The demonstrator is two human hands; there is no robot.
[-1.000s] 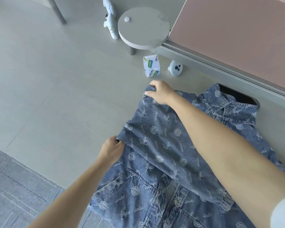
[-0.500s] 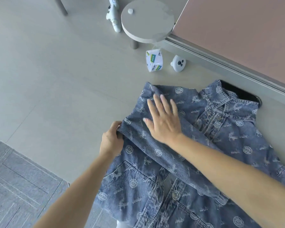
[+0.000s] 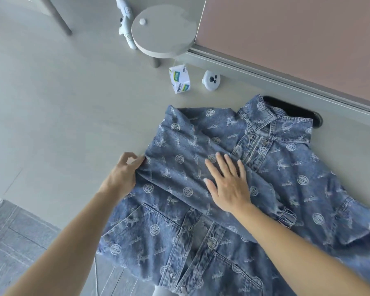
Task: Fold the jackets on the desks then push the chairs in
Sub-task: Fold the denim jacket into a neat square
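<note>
1. The right hand (image 3: pixel 229 184) lies flat with its fingers a little spread, pressing the folded-in sleeve (image 3: pixel 179 159) at the jacket's middle. A second ago it gripped that sleeve's far corner; it has since slid back along it, smoothing.
2. The left hand (image 3: pixel 124 174) pinches the fold at the jacket's left edge, as before.
3. The jacket (image 3: pixel 286 167) lies front-up on the desk (image 3: pixel 51 103), collar farthest from the person.
4. A box (image 3: pixel 179 80) stands just beyond the jacket's far-left corner.
5. This sleeve looks set; the other sleeve, the body folds and the chairs remain.
</note>
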